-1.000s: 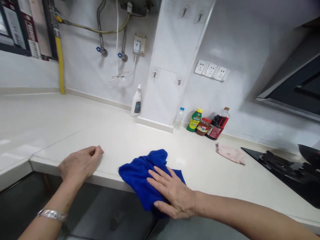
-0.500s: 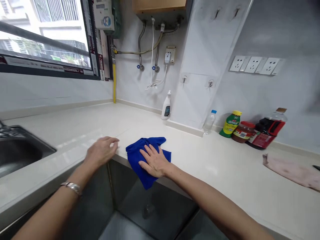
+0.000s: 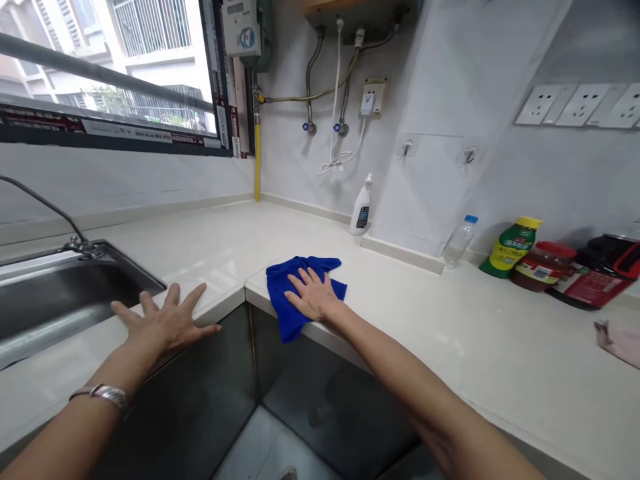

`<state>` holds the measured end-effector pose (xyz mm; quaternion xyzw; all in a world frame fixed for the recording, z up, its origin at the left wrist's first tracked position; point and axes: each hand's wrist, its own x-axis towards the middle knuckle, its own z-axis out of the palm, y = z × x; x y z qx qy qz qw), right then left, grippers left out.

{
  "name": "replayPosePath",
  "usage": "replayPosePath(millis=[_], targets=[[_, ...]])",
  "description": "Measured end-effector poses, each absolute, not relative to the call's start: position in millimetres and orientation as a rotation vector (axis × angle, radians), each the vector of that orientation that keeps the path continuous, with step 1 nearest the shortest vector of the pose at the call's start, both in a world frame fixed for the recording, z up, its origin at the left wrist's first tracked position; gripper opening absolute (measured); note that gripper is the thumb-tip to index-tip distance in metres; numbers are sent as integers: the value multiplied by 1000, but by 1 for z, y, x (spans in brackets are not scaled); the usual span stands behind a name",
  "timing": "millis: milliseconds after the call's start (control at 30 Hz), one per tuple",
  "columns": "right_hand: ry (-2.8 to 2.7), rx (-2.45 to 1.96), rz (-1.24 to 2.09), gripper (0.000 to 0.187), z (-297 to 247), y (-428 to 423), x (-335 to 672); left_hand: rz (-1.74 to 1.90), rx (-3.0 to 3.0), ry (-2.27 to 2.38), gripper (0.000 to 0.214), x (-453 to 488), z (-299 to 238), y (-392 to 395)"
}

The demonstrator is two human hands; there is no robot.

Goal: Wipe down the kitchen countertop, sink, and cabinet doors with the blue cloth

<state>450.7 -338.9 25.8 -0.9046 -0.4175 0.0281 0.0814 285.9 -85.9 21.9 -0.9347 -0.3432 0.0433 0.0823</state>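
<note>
The blue cloth (image 3: 300,288) lies on the near edge of the white counter (image 3: 450,333), right at the inside corner where the two runs of worktop meet, and one corner of it droops over the front edge towards the dark cabinet face below. The right hand (image 3: 313,297) lies flat on top of it, palm down and fingers spread, pressing on the cloth rather than gripping it. The left hand (image 3: 167,323) rests on the counter edge to the left, fingers fanned wide and holding nothing, well apart from the cloth; a silver bracelet (image 3: 103,393) sits on that wrist.

Just left of that hand is the steel sink (image 3: 60,300), with a thin tap (image 3: 75,241) at its far rim. Far behind the cloth, against the wall, stands a white pump bottle (image 3: 361,210). To the right along the wall come a small clear bottle with a blue cap (image 3: 460,240), a green bottle with a yellow lid (image 3: 510,247), a red-lidded jar (image 3: 543,267) and a dark bottle with a red label (image 3: 600,273) lying partly out of view. A pink rag (image 3: 620,340) lies at the right edge. The stretch of counter immediately around the cloth is bare, so nothing crowds the hand there. Above, a window (image 3: 110,73) spans the left wall, pipes (image 3: 320,87) run down in the corner, and sockets (image 3: 580,105) line the right wall.
</note>
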Motion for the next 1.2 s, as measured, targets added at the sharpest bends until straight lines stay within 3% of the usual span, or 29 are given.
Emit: replayPosePath(millis=[700,1033,1200], targets=[[-960,-2822,62,73,27,-232,486,127,-2894,-1081,97,290,17,-87],[-1315,-2697,51,88,26,-214,429,97,-2849,-1085,90,290,15,-91],[-1610,-2572,-6,87,24,-217,420,139,-2818,-1063,98,293,13,-90]])
